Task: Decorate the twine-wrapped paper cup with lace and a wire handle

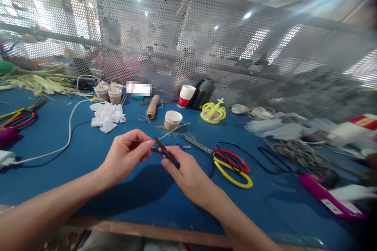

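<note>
My left hand [129,153] is closed in a pinch, thumb against fingers, on something too thin to make out. Just right of it, my right hand [179,164] is wrapped round a slim black tool [167,153], whose tip reaches the left fingertips. Behind both hands stands a small cup wrapped in brown twine [172,120], with a thin pale strand beside it. Scissors with red and yellow handles [232,166] lie right of my right hand. Farther back are a twine spool [152,107] and a yellow crown-shaped piece [213,113].
On the blue table [59,180], crumpled white material [107,115], two wrapped cups and a white cable lie left. Paper cups [186,96] and a dark jug [204,92] stand behind. A purple power strip [330,196] and coiled cord lie right. Perforated metal screen [165,47] behind.
</note>
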The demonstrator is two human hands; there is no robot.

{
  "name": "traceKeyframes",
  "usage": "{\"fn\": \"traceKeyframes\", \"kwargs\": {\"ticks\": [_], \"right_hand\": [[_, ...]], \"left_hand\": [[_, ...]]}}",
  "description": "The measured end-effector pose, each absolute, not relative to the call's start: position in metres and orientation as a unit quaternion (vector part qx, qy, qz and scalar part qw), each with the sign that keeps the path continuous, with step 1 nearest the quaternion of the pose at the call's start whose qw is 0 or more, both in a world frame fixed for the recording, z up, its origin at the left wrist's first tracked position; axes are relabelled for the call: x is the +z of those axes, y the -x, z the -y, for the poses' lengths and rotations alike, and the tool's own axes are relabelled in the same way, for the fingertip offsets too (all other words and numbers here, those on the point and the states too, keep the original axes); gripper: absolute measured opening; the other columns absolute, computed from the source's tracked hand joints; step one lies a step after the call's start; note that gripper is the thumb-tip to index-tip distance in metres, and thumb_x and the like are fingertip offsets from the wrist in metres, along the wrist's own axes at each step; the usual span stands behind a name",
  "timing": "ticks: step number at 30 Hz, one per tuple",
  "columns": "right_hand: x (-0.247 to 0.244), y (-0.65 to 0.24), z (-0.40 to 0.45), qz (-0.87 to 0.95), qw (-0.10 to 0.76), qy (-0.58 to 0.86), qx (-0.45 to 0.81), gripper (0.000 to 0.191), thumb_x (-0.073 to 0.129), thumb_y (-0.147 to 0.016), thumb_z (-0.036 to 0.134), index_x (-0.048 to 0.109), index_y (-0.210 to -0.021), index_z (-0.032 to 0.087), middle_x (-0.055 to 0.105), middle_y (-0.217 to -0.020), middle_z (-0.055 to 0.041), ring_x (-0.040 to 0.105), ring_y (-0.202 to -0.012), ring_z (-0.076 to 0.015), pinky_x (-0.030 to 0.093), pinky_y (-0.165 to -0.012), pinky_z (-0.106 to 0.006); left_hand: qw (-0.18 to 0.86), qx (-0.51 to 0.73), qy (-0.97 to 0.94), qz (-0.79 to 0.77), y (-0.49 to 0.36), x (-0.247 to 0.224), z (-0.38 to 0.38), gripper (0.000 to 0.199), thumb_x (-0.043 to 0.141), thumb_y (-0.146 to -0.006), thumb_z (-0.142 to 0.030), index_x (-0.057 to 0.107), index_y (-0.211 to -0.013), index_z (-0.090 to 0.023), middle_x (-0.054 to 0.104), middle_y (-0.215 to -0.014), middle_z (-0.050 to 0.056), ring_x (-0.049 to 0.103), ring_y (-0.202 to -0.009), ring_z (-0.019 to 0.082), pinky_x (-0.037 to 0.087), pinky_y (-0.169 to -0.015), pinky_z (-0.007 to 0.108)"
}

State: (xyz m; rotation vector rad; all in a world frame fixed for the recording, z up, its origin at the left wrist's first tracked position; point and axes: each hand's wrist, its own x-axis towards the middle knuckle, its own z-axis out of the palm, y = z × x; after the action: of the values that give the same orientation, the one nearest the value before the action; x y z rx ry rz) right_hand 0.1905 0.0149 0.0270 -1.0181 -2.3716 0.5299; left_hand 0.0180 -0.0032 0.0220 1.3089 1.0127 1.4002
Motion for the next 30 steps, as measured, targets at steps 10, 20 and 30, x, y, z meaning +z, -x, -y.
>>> {"fn": "traceKeyframes", "kwargs": {"ticks": [10, 20, 30], "right_hand": [[0.022, -0.187, -0.013, 0.858, 0.267, 0.408, 0.16, 0.026, 0.043, -0.085, 0.034, 0.056, -0.093, 0.013, 0.064, -0.087, -0.0084, 0.059, -0.079, -0.0196, 0.047, -0.07, -0.031], [0.017, -0.197, -0.022, 0.881, 0.306, 0.359, 0.018, 0.042, 0.037, -0.084, 0.046, 0.054, -0.096, 0.01, 0.06, -0.081, -0.0134, 0.057, -0.075, -0.0228, 0.048, -0.068, -0.036], [0.031, -0.188, -0.009, 0.844, 0.242, 0.396, 0.268, 0.033, 0.039, -0.086, 0.038, 0.056, -0.099, 0.014, 0.064, -0.093, -0.0087, 0.06, -0.082, -0.018, 0.046, -0.074, -0.03]], "left_hand": [[0.122, 0.537, -0.695, -0.463, -0.017, 0.021, 0.006, 0.007, 0.057, -0.073, -0.02, 0.059, -0.068, -0.015, 0.06, -0.058, -0.001, 0.05, -0.052, 0.007, 0.037, -0.051, 0.017], [0.787, 0.462, -0.327, -0.245, -0.023, 0.025, 0.005, 0.02, 0.065, -0.067, -0.027, 0.052, -0.064, -0.013, 0.044, -0.042, -0.007, 0.03, -0.033, 0.001, 0.027, -0.039, 0.016], [0.221, 0.53, -0.675, -0.464, -0.017, 0.022, 0.006, 0.016, 0.052, -0.077, -0.025, 0.056, -0.065, -0.015, 0.057, -0.056, -0.001, 0.048, -0.049, 0.008, 0.037, -0.048, 0.019]]}}
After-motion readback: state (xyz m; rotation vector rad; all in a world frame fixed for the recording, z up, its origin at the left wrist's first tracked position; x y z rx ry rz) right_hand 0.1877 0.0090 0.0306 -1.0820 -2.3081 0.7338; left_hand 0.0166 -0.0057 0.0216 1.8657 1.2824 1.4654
